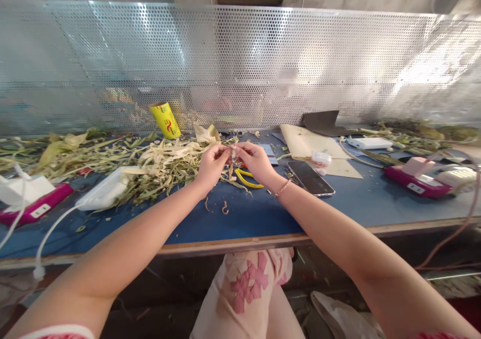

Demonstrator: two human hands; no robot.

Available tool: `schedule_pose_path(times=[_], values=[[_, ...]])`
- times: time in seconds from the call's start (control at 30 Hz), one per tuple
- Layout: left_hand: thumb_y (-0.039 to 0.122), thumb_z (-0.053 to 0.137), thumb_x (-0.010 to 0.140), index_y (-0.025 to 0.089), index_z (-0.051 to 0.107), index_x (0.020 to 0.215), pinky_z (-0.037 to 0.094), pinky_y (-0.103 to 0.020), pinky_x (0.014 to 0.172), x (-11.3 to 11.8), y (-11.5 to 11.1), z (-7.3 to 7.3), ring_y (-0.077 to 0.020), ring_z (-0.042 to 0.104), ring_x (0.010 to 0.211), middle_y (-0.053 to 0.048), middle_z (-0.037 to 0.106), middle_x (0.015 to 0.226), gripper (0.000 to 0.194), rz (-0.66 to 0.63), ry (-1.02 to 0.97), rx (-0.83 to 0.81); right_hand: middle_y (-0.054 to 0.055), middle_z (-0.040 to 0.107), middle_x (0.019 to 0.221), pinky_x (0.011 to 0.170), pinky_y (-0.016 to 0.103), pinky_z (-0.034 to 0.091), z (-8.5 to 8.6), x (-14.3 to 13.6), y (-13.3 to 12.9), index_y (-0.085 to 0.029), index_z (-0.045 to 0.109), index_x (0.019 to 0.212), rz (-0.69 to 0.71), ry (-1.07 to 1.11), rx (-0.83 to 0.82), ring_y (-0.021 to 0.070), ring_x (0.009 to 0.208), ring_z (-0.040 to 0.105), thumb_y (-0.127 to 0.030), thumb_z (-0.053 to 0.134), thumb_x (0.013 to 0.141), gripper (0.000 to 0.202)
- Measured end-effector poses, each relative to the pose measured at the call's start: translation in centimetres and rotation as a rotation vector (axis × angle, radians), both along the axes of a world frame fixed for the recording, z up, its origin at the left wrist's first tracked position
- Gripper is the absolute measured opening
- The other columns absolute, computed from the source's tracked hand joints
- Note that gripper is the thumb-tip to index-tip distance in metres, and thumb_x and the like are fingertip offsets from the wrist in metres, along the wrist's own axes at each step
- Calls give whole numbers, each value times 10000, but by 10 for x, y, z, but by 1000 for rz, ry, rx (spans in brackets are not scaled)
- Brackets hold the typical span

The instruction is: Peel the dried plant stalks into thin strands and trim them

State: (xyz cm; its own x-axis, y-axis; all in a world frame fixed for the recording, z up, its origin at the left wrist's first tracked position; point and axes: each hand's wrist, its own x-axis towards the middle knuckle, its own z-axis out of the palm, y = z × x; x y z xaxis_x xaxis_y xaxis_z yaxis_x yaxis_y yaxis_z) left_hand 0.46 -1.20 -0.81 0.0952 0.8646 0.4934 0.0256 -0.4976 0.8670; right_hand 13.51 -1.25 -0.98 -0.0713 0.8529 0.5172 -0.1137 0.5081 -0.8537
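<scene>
My left hand [211, 166] and my right hand [260, 165] meet over the middle of the blue table, fingertips closed in a pinch. Between them is a small pale, dried strip of plant [233, 154], partly hidden by the fingers; its exact kind is unclear. Right below my right hand lie yellow-handled scissors [251, 184], their blades mostly covered. A heap of dried leaves and stalks [161, 161] spreads beside my left hand. Two curled scraps [225, 208] rest on the table in front. To the right of my right wrist is a dark-screened phone [311, 178].
A yellow cardboard tube [165, 120] leans before the perforated metal screen [240, 63]. Magenta power strips [415, 185] with cables sit at both sides. A white power adapter [107, 188] lies left, beige card [313, 142] right. The table's front edge [240, 244] runs above my lap.
</scene>
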Motion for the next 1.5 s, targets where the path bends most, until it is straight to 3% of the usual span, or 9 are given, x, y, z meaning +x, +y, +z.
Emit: schedule_pose_path(times=[0.27,0.5,0.9,1.2,1.5], values=[[375,630,687,155,606,740,459,-248,602,1,-3,1,-110,555,595,-8,603,652,227,-22,19,-11,-27,556,592,568,226,464,1,0,-3,-173,608,586,99,171,-167,64,531,493,-407,707,573,254],[363,607,701,160,606,736,460,-244,593,1,-3,1,-110,554,584,1,598,646,207,-3,39,1,-14,610,643,599,224,458,7,2,-8,-170,605,602,151,228,-281,71,586,541,-341,768,475,268],[245,620,663,154,598,693,480,-274,657,3,-7,5,-111,577,596,4,604,656,98,-68,-61,-96,-34,552,554,544,227,409,-1,3,3,-158,589,646,36,72,-141,61,512,476,-305,658,614,166],[163,646,612,151,585,775,484,-259,661,4,-1,-3,-111,592,637,16,599,651,174,-80,-12,-29,-28,556,580,551,213,403,1,1,0,-154,560,617,110,243,-295,54,532,493,-306,692,566,208],[275,636,681,165,560,761,505,-317,730,4,2,-8,-132,620,683,-3,622,709,156,-100,-18,55,-42,529,558,563,214,393,-1,-1,4,-157,544,609,130,285,-299,54,532,478,-318,691,584,220]])
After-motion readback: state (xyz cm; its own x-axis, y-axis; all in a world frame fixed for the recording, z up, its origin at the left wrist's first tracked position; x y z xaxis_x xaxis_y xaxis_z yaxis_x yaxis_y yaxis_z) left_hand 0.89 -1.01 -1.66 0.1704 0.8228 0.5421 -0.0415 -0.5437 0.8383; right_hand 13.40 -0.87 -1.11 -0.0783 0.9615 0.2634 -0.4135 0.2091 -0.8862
